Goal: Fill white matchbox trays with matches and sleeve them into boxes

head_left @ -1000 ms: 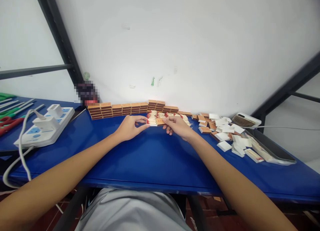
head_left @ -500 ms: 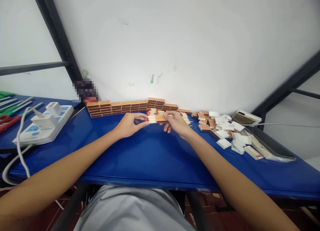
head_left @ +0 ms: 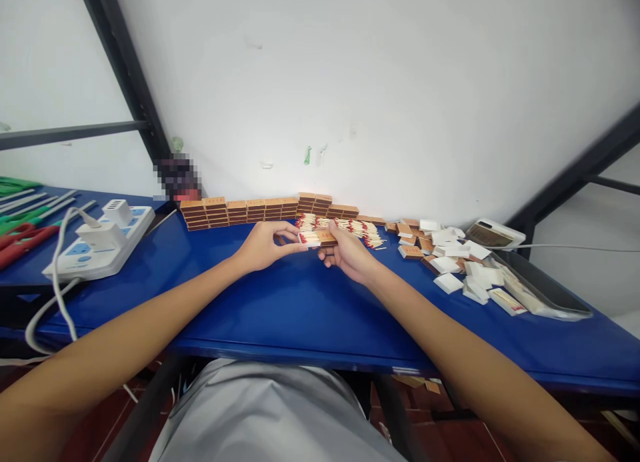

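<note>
A matchbox is held between both hands, its white inner tray (head_left: 308,239) sticking out of the left end of the brown sleeve (head_left: 326,237). Red-tipped matches lie in the tray. My left hand (head_left: 267,245) pinches the tray's outer end with thumb and fingers. Around the sleeve, my right hand (head_left: 350,252) is closed, thumb on top and fingers beneath. Just behind the hands, loose matches (head_left: 367,230) are heaped on the blue table (head_left: 310,302), partly hidden by the right hand.
Stacked matchboxes (head_left: 215,214) line the wall. At right are scattered white trays (head_left: 449,283) and sleeves (head_left: 411,252), a phone-like white device (head_left: 495,233) with a cable, and a black tray (head_left: 555,292). A power strip (head_left: 117,245) and red-handled scissors (head_left: 25,245) lie left.
My hands have drawn slightly closer together, and the right thumb covers more of the sleeve. The whole view has shifted a little. Both hands keep their hold on the matchbox.
</note>
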Demonstrator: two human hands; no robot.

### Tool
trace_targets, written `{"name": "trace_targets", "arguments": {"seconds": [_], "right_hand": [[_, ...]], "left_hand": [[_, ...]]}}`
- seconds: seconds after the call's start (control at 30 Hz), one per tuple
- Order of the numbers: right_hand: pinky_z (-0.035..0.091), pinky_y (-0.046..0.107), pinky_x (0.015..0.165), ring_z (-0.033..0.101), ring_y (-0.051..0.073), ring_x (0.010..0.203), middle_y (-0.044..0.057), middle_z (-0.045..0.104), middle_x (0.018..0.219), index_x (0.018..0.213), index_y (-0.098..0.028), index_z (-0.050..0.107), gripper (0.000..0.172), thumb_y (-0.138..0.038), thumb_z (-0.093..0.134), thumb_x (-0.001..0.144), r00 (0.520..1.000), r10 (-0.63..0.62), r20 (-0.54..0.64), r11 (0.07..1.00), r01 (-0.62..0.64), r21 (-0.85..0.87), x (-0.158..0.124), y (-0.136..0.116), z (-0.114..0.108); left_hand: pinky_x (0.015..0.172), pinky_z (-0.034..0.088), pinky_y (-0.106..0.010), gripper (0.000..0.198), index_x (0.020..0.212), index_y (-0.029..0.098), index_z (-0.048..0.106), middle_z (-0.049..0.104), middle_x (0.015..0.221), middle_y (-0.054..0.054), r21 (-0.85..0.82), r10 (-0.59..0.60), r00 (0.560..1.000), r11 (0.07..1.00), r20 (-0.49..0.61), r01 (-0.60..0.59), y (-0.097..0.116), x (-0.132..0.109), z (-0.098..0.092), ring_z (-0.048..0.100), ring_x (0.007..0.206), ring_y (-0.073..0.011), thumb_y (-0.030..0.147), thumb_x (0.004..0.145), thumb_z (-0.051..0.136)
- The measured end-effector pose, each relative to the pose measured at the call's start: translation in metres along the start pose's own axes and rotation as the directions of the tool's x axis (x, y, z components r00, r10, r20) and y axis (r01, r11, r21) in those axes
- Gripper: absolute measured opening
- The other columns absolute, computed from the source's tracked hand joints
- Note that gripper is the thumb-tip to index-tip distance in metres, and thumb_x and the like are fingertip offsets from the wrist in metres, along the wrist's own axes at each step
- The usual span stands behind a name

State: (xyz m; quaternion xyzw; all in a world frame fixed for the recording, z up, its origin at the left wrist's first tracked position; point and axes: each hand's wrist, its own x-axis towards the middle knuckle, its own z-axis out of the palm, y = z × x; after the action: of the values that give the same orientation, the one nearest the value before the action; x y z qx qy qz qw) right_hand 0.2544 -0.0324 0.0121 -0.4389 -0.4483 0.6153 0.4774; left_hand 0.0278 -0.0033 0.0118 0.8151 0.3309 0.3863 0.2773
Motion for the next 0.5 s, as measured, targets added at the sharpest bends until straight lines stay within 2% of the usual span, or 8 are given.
{"name": "trace_targets", "arguments": {"seconds": [0.1, 0.2, 0.3, 0.5], "right_hand": [[0.047, 0.019, 0.041, 0.059, 0.01, 0.05, 0.001, 0.067, 0.076, 0.103, -0.019, 0.061, 0.031, -0.041, 0.042, 0.113, 0.999, 0.005, -0.041, 1.0, -0.005, 0.003, 0.002, 0.005, 0.002], [0.048, 0.02, 0.039, 0.059, 0.01, 0.049, -0.001, 0.064, 0.073, 0.103, -0.019, 0.061, 0.024, -0.039, 0.049, 0.111, 0.989, -0.081, -0.12, 0.994, 0.072, -0.078, 0.002, 0.008, 0.006], [0.049, 0.021, 0.039, 0.06, 0.011, 0.049, -0.001, 0.064, 0.074, 0.104, -0.019, 0.062, 0.022, -0.038, 0.051, 0.111, 0.984, -0.129, -0.123, 0.989, 0.119, -0.086, -0.001, 0.008, 0.008], [0.053, 0.022, 0.043, 0.06, 0.011, 0.051, 0.0, 0.068, 0.074, 0.104, -0.018, 0.063, 0.025, -0.034, 0.045, 0.112, 0.997, 0.011, -0.075, 0.999, -0.008, 0.041, -0.007, 0.007, 0.012]], "left_hand": [[0.079, 0.059, -0.031, 0.043, 0.107, 0.018, 0.079, 0.083, 0.099, -0.007, -0.02, 0.001, 1.0, 1.0, 0.003, -0.001, -0.001, 0.0, 0.002, 0.078, 0.088, -0.0221, 0.052, 0.081, 0.086], [0.077, 0.059, -0.029, 0.043, 0.106, 0.018, 0.079, 0.083, 0.099, -0.007, -0.032, -0.01, 1.0, 0.999, 0.026, 0.011, -0.003, -0.001, 0.003, 0.077, 0.089, -0.022, 0.051, 0.079, 0.088], [0.074, 0.058, -0.029, 0.044, 0.105, 0.017, 0.079, 0.082, 0.098, -0.008, -0.056, -0.03, 0.999, 0.998, 0.027, 0.031, -0.005, -0.001, 0.003, 0.077, 0.088, -0.0219, 0.051, 0.078, 0.089], [0.073, 0.056, -0.028, 0.046, 0.103, 0.016, 0.078, 0.082, 0.092, -0.007, -0.124, -0.05, 0.997, 0.991, 0.056, 0.056, -0.006, -0.002, 0.005, 0.077, 0.085, -0.0214, 0.05, 0.075, 0.092]]}}
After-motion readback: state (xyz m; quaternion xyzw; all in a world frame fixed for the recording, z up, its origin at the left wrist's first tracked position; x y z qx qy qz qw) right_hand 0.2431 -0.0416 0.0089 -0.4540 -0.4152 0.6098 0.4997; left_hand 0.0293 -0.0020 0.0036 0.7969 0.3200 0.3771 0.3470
